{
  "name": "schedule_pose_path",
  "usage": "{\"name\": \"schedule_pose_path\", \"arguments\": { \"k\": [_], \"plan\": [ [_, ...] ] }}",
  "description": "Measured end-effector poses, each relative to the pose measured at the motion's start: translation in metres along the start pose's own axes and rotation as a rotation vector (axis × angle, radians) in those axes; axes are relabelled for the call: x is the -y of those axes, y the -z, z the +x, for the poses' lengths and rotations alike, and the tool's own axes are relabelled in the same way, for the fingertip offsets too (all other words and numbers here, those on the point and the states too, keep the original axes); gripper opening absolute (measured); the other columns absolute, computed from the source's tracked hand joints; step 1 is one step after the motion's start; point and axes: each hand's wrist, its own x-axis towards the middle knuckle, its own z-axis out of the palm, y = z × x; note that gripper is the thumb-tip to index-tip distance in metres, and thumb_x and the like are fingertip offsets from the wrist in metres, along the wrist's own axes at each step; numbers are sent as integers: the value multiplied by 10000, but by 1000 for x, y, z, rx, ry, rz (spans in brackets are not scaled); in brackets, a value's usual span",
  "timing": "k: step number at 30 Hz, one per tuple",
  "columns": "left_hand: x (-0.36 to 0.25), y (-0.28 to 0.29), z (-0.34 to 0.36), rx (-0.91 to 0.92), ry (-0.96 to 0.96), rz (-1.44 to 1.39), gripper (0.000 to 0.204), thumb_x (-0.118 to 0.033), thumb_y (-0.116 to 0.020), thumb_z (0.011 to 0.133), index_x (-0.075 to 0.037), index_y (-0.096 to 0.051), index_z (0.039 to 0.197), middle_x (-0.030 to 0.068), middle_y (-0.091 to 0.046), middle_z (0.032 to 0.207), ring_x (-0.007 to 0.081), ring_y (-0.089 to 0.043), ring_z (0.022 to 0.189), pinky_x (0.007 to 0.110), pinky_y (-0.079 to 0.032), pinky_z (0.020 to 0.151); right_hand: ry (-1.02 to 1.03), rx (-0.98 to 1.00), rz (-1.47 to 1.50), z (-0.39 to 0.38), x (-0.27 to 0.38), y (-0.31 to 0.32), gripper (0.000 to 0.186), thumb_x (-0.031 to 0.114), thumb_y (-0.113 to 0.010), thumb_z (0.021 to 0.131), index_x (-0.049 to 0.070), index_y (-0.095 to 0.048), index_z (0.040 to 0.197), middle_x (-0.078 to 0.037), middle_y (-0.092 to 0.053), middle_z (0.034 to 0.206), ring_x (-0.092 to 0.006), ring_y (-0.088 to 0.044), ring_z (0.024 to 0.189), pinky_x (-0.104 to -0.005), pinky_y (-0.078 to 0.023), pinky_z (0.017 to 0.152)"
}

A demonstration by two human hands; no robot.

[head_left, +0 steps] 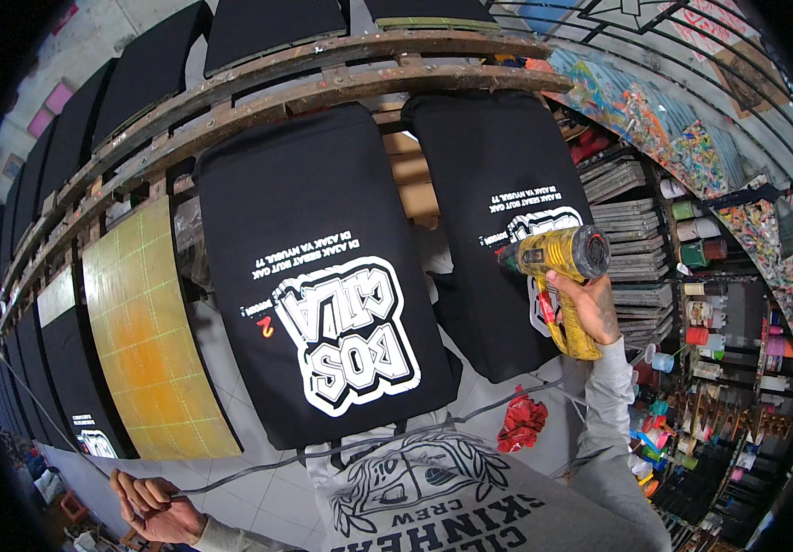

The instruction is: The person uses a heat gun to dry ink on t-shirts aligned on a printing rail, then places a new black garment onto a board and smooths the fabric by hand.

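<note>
My right hand [580,308] grips a yellow heat gun [551,250] over the right black shirt [493,147], its nozzle toward a white printed graphic that it partly hides. Another black shirt [290,179] on the board beside it bears a larger white print [350,331] with a small red-orange mark. At the lower left, my left hand [159,511] has its fingers curled round a grey cable [258,474] that runs across below the boards.
Wooden rails [304,90] carry rows of boards with black shirts behind and leftward. A bare yellow board [138,331] stands left. Stacked frames [626,239] and paint containers [698,248] line the right. A red cloth [522,423] lies below the shirts.
</note>
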Motion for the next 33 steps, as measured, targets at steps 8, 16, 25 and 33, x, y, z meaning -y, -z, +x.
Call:
{"name": "schedule_pose_path", "arguments": {
  "k": [8, 16, 25, 33],
  "plan": [
    [-15, 20, -12, -152, -116, 82, 270, -27, -467, 970, 101, -453, 1208, 2, -282, 692, 98, -203, 536, 281, -212, 504, 126, -32, -30, 13, -5, -3, 362, 210, -772, 846, -29, -671, 1099, -83, -695, 877, -130, -620, 600, -278, -502, 476],
    [-17, 23, -10, -46, -97, 47, 332, -46, -461, 976, 131, -450, 1257, 3, -264, 691, 103, -200, 547, 280, -214, 510, 40, -17, -8, 21, 12, -10, 334, 181, -749, 853, -4, -681, 1123, -107, -728, 1051, -186, -682, 940, -338, -515, 858],
    [-12, 16, -7, -20, -64, 29, 259, -54, -449, 979, 100, -468, 1186, 2, -263, 696, 107, -189, 549, 285, -216, 516, 26, 9, -83, 26, 21, -9, 316, 175, -741, 860, -7, -687, 1113, -101, -728, 1051, -188, -681, 934, -343, -518, 840],
    [-11, 26, -5, -22, -42, 26, 246, -61, -450, 984, 85, -465, 1181, 3, -263, 699, 105, -195, 553, 284, -214, 517, 47, 4, -82, 25, 16, -5, 356, 186, -744, 863, -8, -667, 1151, -123, -716, 1097, -198, -669, 994, -353, -502, 900]
  ]
}}
